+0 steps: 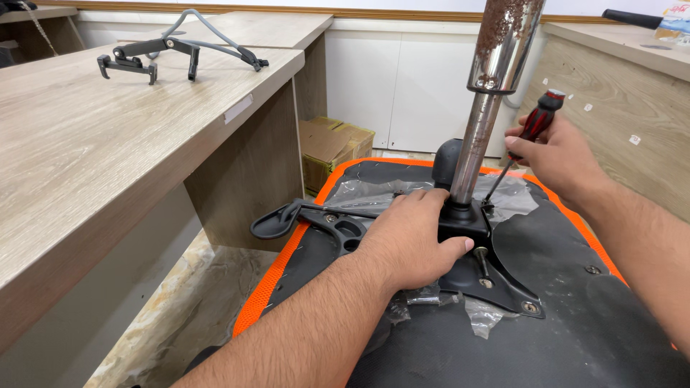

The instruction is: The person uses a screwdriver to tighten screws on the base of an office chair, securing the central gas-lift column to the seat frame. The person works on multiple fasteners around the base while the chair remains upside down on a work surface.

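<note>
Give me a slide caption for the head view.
Left hand steadies black chair mechanism; right hand holds red-handled screwdriver to it.
</note>
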